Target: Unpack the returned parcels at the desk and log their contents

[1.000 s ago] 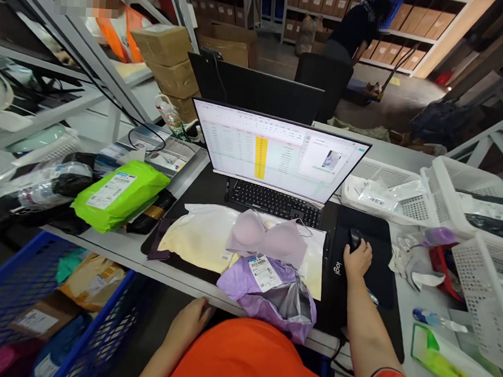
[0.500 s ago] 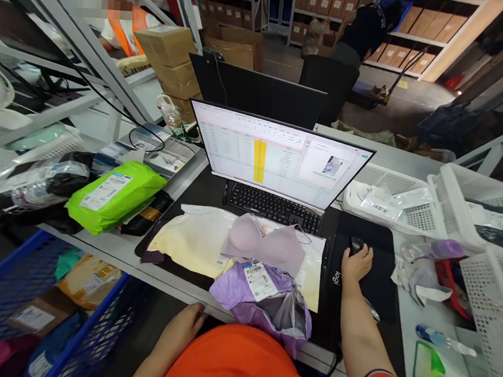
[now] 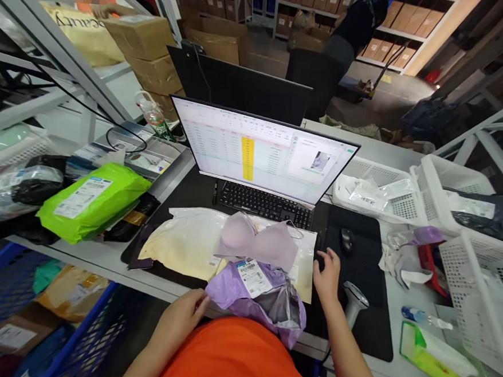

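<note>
The right hand (image 3: 327,268) had come off the mouse (image 3: 346,239), where it rested a second earlier, and now hovered open and empty over the black mat (image 3: 367,317), fingers spread, just beside the right edge of the cream bag (image 3: 178,244). The left hand (image 3: 182,321), which had been lying at the bench (image 3: 100,255) edge, had moved up so that its loosely curled fingertips met the near corner of the purple mailer (image 3: 269,310); whether it pinched the plastic or only touched it could not be told. So both hands had turned from the computer to the goods in front of the person. The purple mailer lay crumpled at the front edge of the bench, its printed label (image 3: 254,276) face up. Just behind it the lilac bra (image 3: 256,243) rested on the cream bag, untouched. Beyond these stood the keyboard (image 3: 263,203) and the monitor (image 3: 262,155), which showed a spreadsheet with one yellow column. A handheld scanner (image 3: 356,299) lay near the right forearm. Well off to the left sat a green parcel (image 3: 93,200), and white baskets (image 3: 462,186) stood to the right.
</note>
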Available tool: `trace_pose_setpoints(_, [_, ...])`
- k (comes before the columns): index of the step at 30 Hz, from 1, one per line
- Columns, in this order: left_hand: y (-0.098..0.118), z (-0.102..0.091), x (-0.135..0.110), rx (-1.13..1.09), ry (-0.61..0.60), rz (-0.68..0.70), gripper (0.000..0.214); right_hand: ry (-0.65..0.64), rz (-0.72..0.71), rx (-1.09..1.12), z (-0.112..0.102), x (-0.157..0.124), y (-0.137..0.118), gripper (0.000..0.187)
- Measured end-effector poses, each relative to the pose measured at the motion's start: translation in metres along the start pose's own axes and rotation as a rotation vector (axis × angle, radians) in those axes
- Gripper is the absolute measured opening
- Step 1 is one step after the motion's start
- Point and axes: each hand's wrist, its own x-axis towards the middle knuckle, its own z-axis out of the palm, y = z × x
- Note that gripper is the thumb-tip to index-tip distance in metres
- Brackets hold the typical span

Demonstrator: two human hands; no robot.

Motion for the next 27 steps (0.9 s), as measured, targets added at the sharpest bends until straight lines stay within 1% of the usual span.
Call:
trace_pose_setpoints(2, [0.005, -0.005, 0.000, 0.041, 0.001, -0.002, 0.035, -0.084, 0.026, 0.045, -0.005, -0.019, -0.009, 0.034])
trace_pose_setpoints(4, [0.008, -0.008, 0.000, 0.024, 0.010, 0.037, 0.035, -0.199, 0.072, 0.116, -0.008, -0.036, -0.018, 0.034])
trace_pose_setpoints(5, [0.009, -0.009, 0.001, 0.004, 0.016, 0.060, 0.034, -0.290, 0.097, 0.159, -0.009, -0.044, -0.023, 0.034])
trace_pose_setpoints(7, [0.010, -0.009, 0.002, -0.028, 0.023, 0.095, 0.034, -0.528, 0.126, 0.234, -0.010, -0.059, -0.034, 0.035])
trace_pose_setpoints(9, [0.010, -0.008, 0.003, -0.035, 0.023, 0.115, 0.035, -0.734, 0.112, 0.247, -0.008, -0.071, -0.046, 0.035])
trace_pose_setpoints(10, [0.009, -0.008, 0.004, -0.031, 0.026, 0.120, 0.034, -0.792, 0.095, 0.224, -0.007, -0.076, -0.052, 0.036])
trace_pose_setpoints(11, [0.008, -0.007, 0.004, -0.027, 0.032, 0.121, 0.034, -0.823, 0.076, 0.189, -0.006, -0.080, -0.057, 0.036])
trace_pose_setpoints(13, [0.005, -0.006, 0.002, -0.020, 0.045, 0.120, 0.034, -0.830, 0.041, 0.106, -0.004, -0.083, -0.067, 0.038])
trace_pose_setpoints(16, [0.000, -0.004, -0.001, -0.024, 0.045, 0.118, 0.035, -0.779, 0.007, 0.026, -0.004, -0.079, -0.077, 0.038])
trace_pose_setpoints(18, [-0.003, -0.002, -0.004, -0.029, 0.040, 0.117, 0.035, -0.736, 0.001, 0.000, -0.007, -0.073, -0.079, 0.038])
trace_pose_setpoints(20, [-0.006, -0.001, -0.006, -0.031, 0.037, 0.118, 0.035, -0.699, 0.017, -0.024, -0.009, -0.064, -0.077, 0.037])
trace_pose_setpoints(23, [-0.008, 0.001, -0.008, -0.036, 0.035, 0.118, 0.035, -0.605, 0.047, -0.065, -0.012, -0.047, -0.060, 0.037])
trace_pose_setpoints(27, [-0.008, 0.002, -0.010, -0.029, 0.023, 0.120, 0.033, -0.373, 0.082, -0.135, -0.020, -0.011, -0.023, 0.038])
